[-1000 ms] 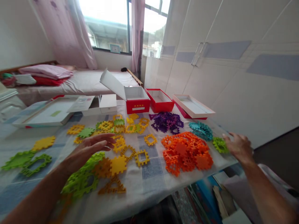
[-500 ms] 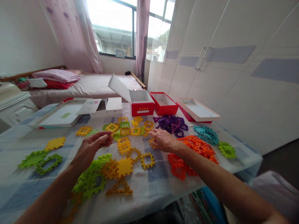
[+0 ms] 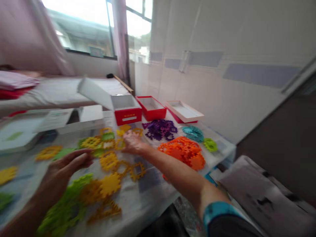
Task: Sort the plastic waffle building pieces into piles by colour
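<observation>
My left hand hovers over the left part of the table, its fingers loosely stretched forward and no piece visible in it. Below it lie stacked lime-green toothed plastic pieces and a solid yellow piece. My right hand reaches down among yellow pieces at the back; it is blurred, and its fingertips are hard to make out. A yellow ring-like piece is at its left edge. In front lie yellow frame pieces and a yellow lattice piece.
Purple pieces, orange pieces and teal pieces lie in heaps to the right. A red box with a raised lid, an open red box and a white tray line the back. A wardrobe stands behind.
The view has swung right, so everything sits further left in the picture. My right hand has moved from the front yellow pieces toward those nearer the boxes. My left hand stays raised.
</observation>
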`<state>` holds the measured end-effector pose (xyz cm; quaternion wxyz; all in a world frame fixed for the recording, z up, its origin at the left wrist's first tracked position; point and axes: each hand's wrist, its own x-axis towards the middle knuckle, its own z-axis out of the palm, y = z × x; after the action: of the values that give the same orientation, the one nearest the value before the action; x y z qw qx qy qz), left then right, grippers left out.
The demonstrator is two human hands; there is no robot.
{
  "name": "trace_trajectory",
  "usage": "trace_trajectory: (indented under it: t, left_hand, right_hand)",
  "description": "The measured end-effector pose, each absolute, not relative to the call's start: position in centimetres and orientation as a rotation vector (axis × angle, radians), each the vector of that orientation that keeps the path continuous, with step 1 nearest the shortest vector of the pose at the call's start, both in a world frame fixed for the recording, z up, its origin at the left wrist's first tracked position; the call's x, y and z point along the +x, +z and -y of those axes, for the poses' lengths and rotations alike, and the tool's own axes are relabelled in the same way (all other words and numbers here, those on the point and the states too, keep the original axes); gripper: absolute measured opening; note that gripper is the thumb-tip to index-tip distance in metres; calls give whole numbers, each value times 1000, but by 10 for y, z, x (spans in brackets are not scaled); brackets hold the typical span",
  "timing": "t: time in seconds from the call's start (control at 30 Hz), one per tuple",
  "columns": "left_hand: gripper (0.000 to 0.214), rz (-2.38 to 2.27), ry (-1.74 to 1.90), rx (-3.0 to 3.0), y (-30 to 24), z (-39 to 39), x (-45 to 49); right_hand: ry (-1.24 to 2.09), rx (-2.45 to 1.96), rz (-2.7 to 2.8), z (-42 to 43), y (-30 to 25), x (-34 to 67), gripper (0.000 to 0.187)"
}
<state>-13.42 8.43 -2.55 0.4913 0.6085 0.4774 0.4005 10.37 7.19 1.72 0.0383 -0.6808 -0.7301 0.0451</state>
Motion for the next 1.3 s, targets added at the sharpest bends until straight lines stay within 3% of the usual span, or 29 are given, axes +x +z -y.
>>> trace_trajectory:
  t: [0.3,0.53,0.67,0.83,0.93,1.03,1.13,1.3]
  left_hand:
    - [39,-998,1258,1175,11,-84,-134]
    - [42,-1093,943,1494,36,-77,-166]
    - [36,-1215,994,1575,31,-93,-174]
    - [30,-1266,1026,1605,27,-115,-169]
    - [26,-1193,765,1836,37,-104,-180]
    - [48,-1058,258,2188,43,-80,-197]
    - [65,-1066,48,2407,36,-61,-204]
    - [31,-1334,113,2462,13,-56,-196]
  right_hand:
    - [33,-1805,2332,-66,18,112,21]
    - [129,-2052,2239,-72,34,126,26]
    - [254,-1957,2272,-78,42,130,26]
    - [38,-1937,2155,-73,51,120,31]
    - [429,-1711,2189,-66,50,92,31]
    - [816,-1440,2386,-65,40,55,28]
    - [913,-1363,2546,-71,28,30,31]
    - [801,-1425,2751,-84,26,16,32]
